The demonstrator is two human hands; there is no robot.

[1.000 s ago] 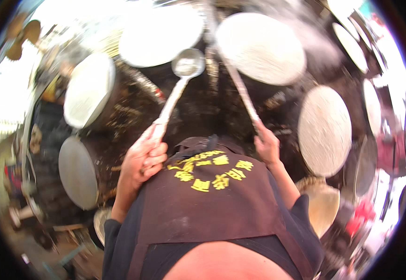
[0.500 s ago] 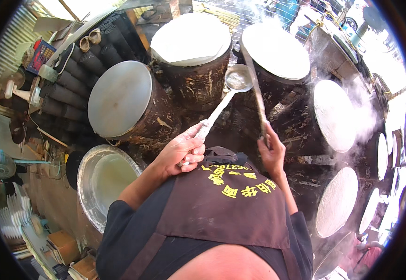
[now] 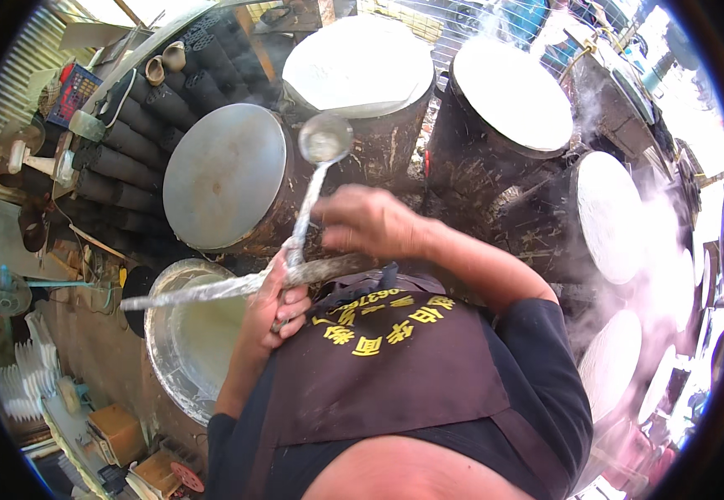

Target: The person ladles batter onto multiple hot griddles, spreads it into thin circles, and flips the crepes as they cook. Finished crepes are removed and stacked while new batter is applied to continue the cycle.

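My left hand (image 3: 277, 304) is closed round the whitened handle of a ladle (image 3: 326, 142), whose round bowl is raised toward the griddles. A long, flat, batter-crusted stick (image 3: 199, 292) crosses the ladle handle at my left thumb, its pale end reaching over the rim of the batter tub (image 3: 158, 333). It seems gripped in that hand too. My right hand (image 3: 370, 221) is blurred beside the ladle handle, above the stick's dark end, its fingers curled but smeared. Whether it holds anything I cannot make out. Pale liquid fills part of the tub.
Drum stoves stand in an arc around me: a bare grey round plate (image 3: 224, 177) at left, a white-topped one (image 3: 358, 67) ahead, and another (image 3: 512, 93) to its right. Steam rises over more white tops (image 3: 608, 217) at right. Dark cylinders (image 3: 124, 154) are stacked far left.
My right hand has swung left across my body. The stick has turned from upright to nearly level over my left hand. The ladle has moved left, away from the gap between the stoves.
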